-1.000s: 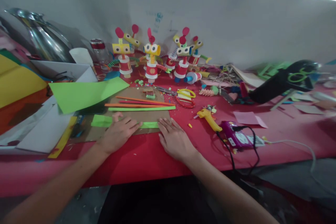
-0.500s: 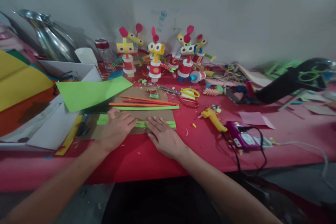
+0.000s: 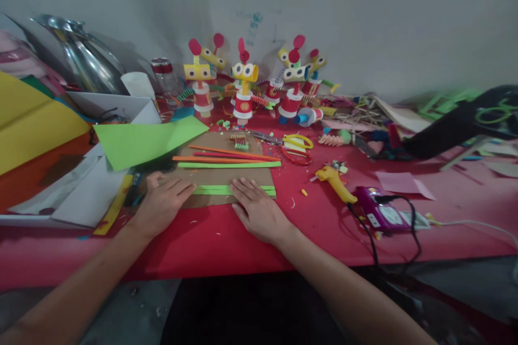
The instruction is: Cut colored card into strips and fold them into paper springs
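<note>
A light green paper strip (image 3: 212,190) lies along the near part of a brown cardboard sheet (image 3: 218,175). My left hand (image 3: 164,202) rests over the strip's left end with its fingers stretched out. Flat across the strip, toward its right end, lies my right hand (image 3: 259,207), fingers spread. Beyond both hands are orange strips (image 3: 222,160), a red strip and another green strip (image 3: 230,165). Small folded paper springs (image 3: 240,143) sit on the cardboard's far part. Scissors (image 3: 297,143) with yellow and red handles lie at its right edge.
Paper-cup figures (image 3: 244,102) stand at the back. A yellow glue gun (image 3: 335,185) and a purple power block (image 3: 380,210) with cables lie on the right. On the left are a white box (image 3: 87,188), a green sheet (image 3: 149,143) and a metal jug (image 3: 87,62).
My left hand has slid left along the strip, uncovering more of it. My right hand remains on the strip. The whole view has shifted slightly.
</note>
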A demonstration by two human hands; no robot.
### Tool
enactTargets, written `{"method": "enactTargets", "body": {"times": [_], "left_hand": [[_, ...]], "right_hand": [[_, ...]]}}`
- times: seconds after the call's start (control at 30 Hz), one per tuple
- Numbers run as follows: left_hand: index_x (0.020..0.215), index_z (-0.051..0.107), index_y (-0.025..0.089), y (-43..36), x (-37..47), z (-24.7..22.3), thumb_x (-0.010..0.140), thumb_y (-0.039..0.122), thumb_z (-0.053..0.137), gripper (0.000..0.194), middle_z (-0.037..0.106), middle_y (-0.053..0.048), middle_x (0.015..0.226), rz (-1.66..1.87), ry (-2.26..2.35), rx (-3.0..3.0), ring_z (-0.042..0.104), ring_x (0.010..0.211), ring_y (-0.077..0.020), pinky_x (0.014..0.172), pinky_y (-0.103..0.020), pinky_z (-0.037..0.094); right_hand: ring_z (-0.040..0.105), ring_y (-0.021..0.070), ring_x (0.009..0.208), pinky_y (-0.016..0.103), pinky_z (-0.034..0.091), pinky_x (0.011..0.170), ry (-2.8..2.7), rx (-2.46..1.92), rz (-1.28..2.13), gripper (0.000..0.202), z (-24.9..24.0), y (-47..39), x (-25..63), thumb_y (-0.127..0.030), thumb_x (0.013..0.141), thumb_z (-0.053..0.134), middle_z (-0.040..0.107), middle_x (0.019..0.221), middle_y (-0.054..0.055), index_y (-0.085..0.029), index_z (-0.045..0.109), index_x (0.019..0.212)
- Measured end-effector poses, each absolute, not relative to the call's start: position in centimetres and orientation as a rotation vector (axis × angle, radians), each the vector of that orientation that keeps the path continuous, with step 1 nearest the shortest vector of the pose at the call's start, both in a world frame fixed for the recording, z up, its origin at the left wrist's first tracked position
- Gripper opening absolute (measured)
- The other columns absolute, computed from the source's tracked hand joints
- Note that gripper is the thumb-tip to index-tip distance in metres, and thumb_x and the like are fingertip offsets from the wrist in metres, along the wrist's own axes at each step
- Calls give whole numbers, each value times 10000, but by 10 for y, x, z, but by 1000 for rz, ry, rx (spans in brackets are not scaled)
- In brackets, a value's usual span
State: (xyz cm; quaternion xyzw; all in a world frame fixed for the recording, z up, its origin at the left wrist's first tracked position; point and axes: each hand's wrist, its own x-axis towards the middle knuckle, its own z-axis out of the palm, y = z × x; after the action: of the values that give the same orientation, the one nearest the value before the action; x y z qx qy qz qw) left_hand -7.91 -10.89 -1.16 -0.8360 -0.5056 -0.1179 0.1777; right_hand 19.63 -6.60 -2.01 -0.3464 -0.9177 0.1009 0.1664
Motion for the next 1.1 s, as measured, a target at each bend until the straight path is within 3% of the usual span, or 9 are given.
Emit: {"method": "enactTargets", "body": {"times": [0.27, 0.4, 0.53, 0.7, 1.1], "left_hand": [[1140, 587, 279, -120, -91, -22, 977, 151, 269, 380, 706, -1, 1087, -518, -1698, -2266, 590, 999, -202, 952, -489, 262], [1126, 614, 306, -123, -91, -22, 971, 205, 303, 362, 701, -9, 1114, -445, -1798, -2171, 573, 1018, -226, 895, -444, 319], [1098, 677, 252, -124, -91, -16, 920, 211, 380, 349, 695, -72, 1080, -253, -1875, -2081, 561, 996, -277, 827, -435, 384], [1115, 692, 192, -124, -89, -17, 898, 153, 355, 402, 680, -93, 1080, -228, -1940, -2051, 572, 955, -253, 797, -370, 459], [1181, 646, 47, -126, -75, -13, 858, 51, 320, 459, 581, -169, 1309, -64, -2057, -1911, 552, 1022, -300, 855, -402, 481]], "right_hand": [[329, 200, 1411, 420, 253, 1191, -2583, -985, 333, 475, -21, -67, 196, -299, 971, 400, 421, 1491, 61, -164, 446, 1424], [327, 197, 1412, 411, 247, 1195, -2589, -987, 338, 477, -20, -66, 197, -291, 970, 396, 418, 1492, 64, -151, 445, 1424], [328, 199, 1411, 408, 245, 1197, -2601, -986, 345, 483, -20, -66, 196, -291, 969, 396, 414, 1493, 73, -134, 444, 1423], [326, 198, 1412, 407, 244, 1198, -2598, -980, 341, 481, -21, -66, 196, -289, 969, 393, 408, 1495, 75, -128, 449, 1419], [315, 201, 1417, 408, 245, 1197, -2596, -981, 322, 482, -20, -66, 196, -292, 968, 396, 408, 1497, 71, -135, 446, 1422]]}}
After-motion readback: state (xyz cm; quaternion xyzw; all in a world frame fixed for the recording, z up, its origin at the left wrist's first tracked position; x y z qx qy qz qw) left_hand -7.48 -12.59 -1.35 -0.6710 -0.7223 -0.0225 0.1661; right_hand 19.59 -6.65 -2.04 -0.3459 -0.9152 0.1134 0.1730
